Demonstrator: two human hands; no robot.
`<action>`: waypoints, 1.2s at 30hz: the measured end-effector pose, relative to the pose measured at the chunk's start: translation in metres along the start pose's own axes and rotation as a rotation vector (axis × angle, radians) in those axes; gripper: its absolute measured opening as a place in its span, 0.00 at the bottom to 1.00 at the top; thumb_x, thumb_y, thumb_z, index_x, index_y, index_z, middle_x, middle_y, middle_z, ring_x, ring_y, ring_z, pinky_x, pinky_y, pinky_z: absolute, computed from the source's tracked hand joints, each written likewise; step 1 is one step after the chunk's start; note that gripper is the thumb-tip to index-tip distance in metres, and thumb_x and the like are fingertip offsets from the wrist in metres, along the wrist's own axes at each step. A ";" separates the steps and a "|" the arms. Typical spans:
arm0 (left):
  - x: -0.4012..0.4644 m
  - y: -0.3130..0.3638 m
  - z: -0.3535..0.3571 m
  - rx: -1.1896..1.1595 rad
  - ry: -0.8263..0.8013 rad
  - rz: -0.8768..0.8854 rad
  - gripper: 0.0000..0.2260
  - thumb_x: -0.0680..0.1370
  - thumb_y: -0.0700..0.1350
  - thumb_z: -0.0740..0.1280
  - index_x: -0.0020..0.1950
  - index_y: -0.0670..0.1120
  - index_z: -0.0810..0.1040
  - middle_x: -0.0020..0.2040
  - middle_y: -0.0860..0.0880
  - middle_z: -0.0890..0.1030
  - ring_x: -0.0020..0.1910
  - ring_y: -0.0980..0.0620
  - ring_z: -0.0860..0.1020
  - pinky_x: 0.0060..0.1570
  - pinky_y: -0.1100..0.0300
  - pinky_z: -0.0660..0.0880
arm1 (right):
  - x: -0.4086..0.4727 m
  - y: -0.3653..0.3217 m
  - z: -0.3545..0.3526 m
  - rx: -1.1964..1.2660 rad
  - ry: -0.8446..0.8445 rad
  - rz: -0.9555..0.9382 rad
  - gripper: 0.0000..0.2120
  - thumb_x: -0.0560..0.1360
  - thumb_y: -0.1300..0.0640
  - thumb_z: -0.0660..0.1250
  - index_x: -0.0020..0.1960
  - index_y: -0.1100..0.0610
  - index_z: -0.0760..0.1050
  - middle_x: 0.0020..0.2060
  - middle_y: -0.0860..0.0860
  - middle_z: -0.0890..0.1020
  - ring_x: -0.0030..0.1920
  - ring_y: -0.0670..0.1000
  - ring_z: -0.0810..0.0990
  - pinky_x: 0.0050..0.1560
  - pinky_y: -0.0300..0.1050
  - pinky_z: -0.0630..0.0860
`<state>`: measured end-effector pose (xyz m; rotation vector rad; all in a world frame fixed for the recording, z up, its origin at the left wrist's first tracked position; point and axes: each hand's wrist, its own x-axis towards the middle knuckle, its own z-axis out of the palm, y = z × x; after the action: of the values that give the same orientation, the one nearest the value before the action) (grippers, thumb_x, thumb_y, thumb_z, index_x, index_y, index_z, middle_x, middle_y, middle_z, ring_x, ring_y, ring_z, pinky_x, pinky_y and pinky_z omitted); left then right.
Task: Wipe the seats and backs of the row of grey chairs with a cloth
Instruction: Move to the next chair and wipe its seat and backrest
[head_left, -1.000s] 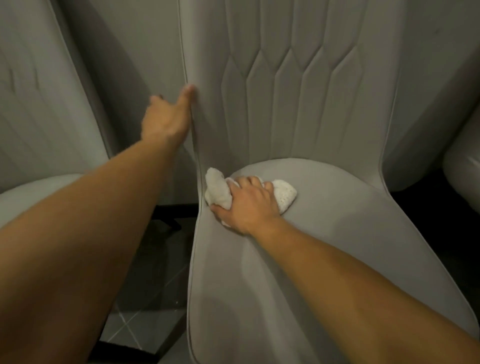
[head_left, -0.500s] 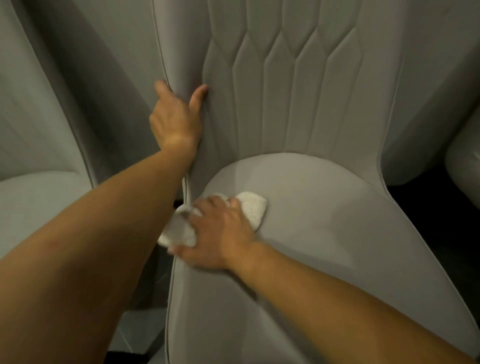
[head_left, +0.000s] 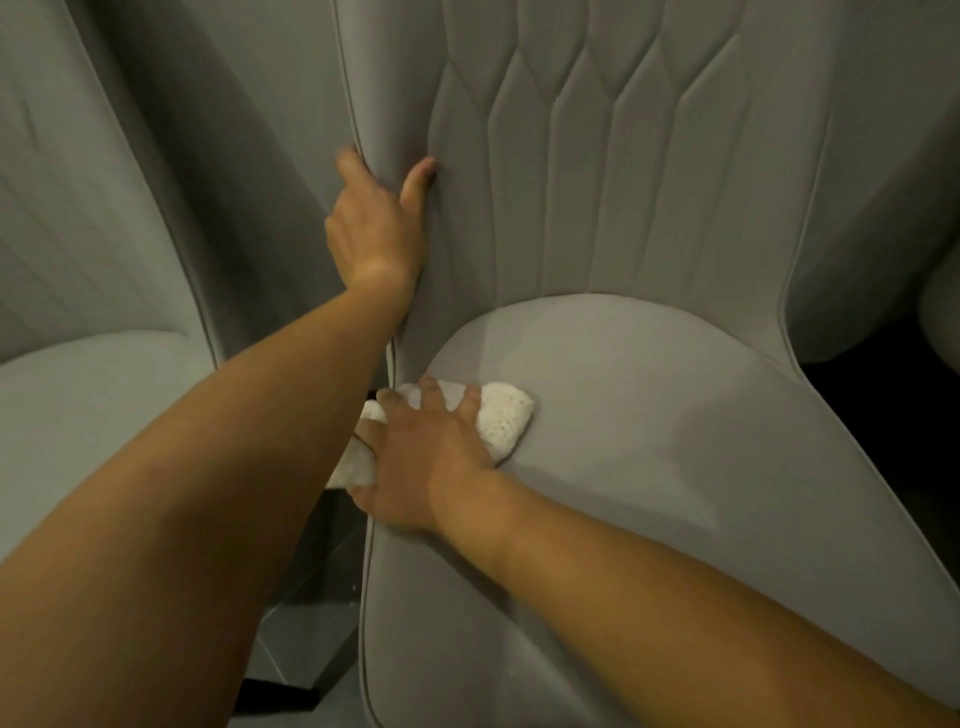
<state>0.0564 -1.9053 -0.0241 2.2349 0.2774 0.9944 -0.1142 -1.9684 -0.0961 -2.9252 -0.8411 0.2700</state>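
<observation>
At the left edge of the grey seat, my right hand presses a white cloth down under spread, fairly straight fingers. My left hand grips the backrest by its left edge, thumb in front. A second chair stands just beside, at left.

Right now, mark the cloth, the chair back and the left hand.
cloth (head_left: 506, 423), head view, its bare textured right end.
chair back (head_left: 649, 197), head view, its quilted middle panel.
left hand (head_left: 376, 228), head view, the back of the hand.
</observation>
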 end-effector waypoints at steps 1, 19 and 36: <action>0.000 0.000 0.000 0.007 0.000 -0.001 0.33 0.73 0.70 0.61 0.62 0.43 0.69 0.51 0.39 0.82 0.51 0.35 0.77 0.41 0.51 0.61 | -0.011 -0.001 0.001 0.024 -0.014 -0.029 0.32 0.79 0.32 0.56 0.79 0.43 0.59 0.80 0.52 0.57 0.79 0.68 0.49 0.68 0.80 0.40; 0.000 -0.004 0.001 0.031 0.007 0.038 0.34 0.75 0.70 0.59 0.68 0.44 0.67 0.53 0.42 0.82 0.52 0.38 0.78 0.42 0.53 0.64 | -0.013 0.038 -0.011 0.049 0.076 0.111 0.36 0.74 0.27 0.59 0.77 0.39 0.60 0.76 0.51 0.64 0.76 0.60 0.58 0.70 0.75 0.50; -0.022 -0.005 -0.009 -0.038 -0.058 0.136 0.34 0.81 0.59 0.59 0.80 0.52 0.45 0.73 0.45 0.69 0.54 0.34 0.77 0.49 0.44 0.73 | -0.100 0.088 0.010 0.048 0.275 -0.194 0.39 0.66 0.31 0.66 0.76 0.40 0.64 0.69 0.50 0.74 0.65 0.57 0.76 0.61 0.58 0.75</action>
<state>0.0348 -1.9069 -0.0356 2.2679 0.0813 0.9943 -0.1541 -2.0957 -0.1030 -2.7231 -1.0439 -0.1214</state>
